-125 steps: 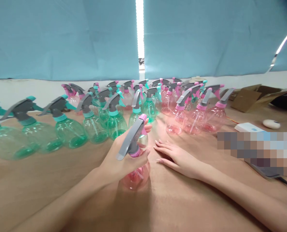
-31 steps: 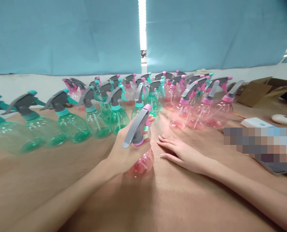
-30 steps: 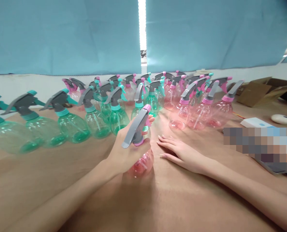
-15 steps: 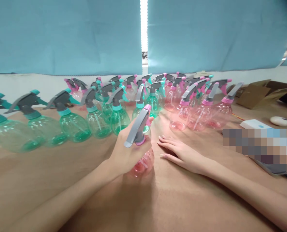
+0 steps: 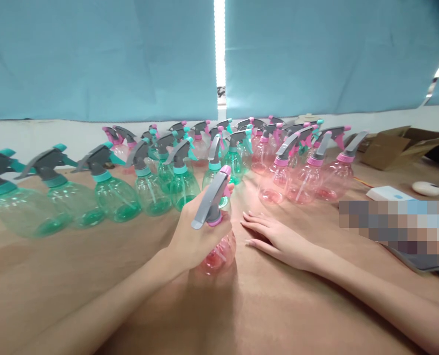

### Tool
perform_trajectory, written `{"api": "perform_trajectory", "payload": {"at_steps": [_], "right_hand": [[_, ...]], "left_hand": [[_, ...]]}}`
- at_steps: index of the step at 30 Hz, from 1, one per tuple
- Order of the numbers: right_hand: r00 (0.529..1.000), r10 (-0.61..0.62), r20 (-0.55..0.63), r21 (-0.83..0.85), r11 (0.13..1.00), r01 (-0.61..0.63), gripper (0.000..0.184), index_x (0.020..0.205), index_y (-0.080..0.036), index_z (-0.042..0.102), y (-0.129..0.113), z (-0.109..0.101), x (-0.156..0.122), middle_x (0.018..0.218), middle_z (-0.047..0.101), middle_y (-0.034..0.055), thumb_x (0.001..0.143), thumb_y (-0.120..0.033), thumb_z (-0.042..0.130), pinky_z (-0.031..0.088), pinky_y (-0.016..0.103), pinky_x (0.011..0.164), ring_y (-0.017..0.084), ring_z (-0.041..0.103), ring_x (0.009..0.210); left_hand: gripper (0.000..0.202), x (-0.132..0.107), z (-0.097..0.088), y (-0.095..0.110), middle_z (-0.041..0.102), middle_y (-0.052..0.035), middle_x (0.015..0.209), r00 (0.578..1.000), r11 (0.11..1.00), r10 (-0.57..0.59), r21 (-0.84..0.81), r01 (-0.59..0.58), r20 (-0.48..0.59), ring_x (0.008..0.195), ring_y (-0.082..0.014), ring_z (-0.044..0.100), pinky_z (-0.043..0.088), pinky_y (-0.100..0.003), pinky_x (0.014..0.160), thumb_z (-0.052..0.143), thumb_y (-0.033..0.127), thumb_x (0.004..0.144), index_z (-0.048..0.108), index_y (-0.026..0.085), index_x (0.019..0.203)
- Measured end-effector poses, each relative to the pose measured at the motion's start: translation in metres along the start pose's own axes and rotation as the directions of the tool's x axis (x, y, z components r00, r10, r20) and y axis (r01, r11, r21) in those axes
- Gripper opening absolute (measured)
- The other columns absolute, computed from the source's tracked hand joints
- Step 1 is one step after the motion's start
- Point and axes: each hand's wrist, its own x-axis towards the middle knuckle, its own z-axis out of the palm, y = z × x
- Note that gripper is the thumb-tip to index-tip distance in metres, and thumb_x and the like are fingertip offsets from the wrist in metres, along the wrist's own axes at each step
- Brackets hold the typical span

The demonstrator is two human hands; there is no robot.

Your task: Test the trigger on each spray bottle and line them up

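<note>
My left hand [image 5: 195,236] is wrapped round the neck of a pink spray bottle [image 5: 219,251] with a grey trigger head, which stands on the brown table [image 5: 93,266] in front of me. A fingertip reaches toward the pink nozzle. My right hand [image 5: 274,236] lies flat on the table just right of the bottle, fingers stretched out and holding nothing.
Several green spray bottles [image 5: 116,192] stand in rows at the left and several pink ones [image 5: 304,172] at the right, behind my hands. Cardboard [image 5: 389,145], a white box [image 5: 387,193] and a white mouse [image 5: 426,188] sit at the far right. Blue curtains hang behind.
Both hands and the pink bottle stay as they were. Only the view has shifted slightly.
</note>
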Motion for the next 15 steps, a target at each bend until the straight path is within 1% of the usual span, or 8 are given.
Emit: {"api": "perform_trajectory", "payload": {"at_steps": [5, 10, 12, 15], "right_hand": [[1.000, 0.000, 0.005, -0.003, 1.000, 0.000, 0.058, 0.139, -0.017, 0.048, 0.0013, 0.0011, 0.0000, 0.146, 0.044, 0.0128, 0.094, -0.053, 0.042, 0.030, 0.050, 0.113, 0.029, 0.036, 0.137], [1.000, -0.003, -0.008, 0.013, 1.000, 0.003, 0.056, 0.140, -0.020, 0.047, 0.0021, 0.0018, -0.0004, 0.146, 0.044, 0.0114, 0.094, -0.053, 0.043, 0.029, 0.050, 0.113, 0.029, 0.036, 0.137], [1.000, 0.002, -0.007, 0.012, 1.000, -0.002, 0.056, 0.140, -0.020, 0.047, 0.0012, 0.0009, -0.0004, 0.146, 0.044, 0.0114, 0.094, -0.053, 0.043, 0.029, 0.050, 0.113, 0.029, 0.036, 0.137], [1.000, 0.013, 0.011, -0.003, 1.000, -0.013, 0.057, 0.140, -0.018, 0.047, -0.0006, -0.0006, -0.0001, 0.147, 0.042, 0.0127, 0.095, -0.052, 0.043, 0.030, 0.050, 0.112, 0.029, 0.035, 0.138]], "left_hand": [[0.052, 0.0006, 0.0004, 0.0021, 0.067, -0.0048, 0.101, 1.000, 0.999, 0.008, -0.039, -0.008, 0.005, 0.067, -0.0148, 0.057, 0.051, -0.034, 0.078, 0.053, 0.016, 0.074, 0.054, 0.022, 0.126], [0.056, 0.0012, 0.0005, 0.0028, 0.067, -0.0051, 0.103, 1.000, 0.999, 0.005, -0.044, -0.005, 0.000, 0.070, -0.0158, 0.059, 0.052, -0.033, 0.076, 0.054, 0.015, 0.073, 0.051, 0.022, 0.129], [0.057, 0.0015, 0.0001, 0.0029, 0.067, -0.0046, 0.100, 1.000, 0.999, -0.003, -0.038, 0.003, 0.003, 0.070, -0.0161, 0.059, 0.052, -0.033, 0.075, 0.054, 0.016, 0.073, 0.051, 0.022, 0.129], [0.054, 0.0014, -0.0005, 0.0023, 0.067, -0.0023, 0.088, 1.000, 0.999, -0.014, -0.031, 0.015, 0.015, 0.064, -0.0150, 0.056, 0.051, -0.032, 0.071, 0.054, 0.016, 0.073, 0.052, 0.021, 0.127]]}}
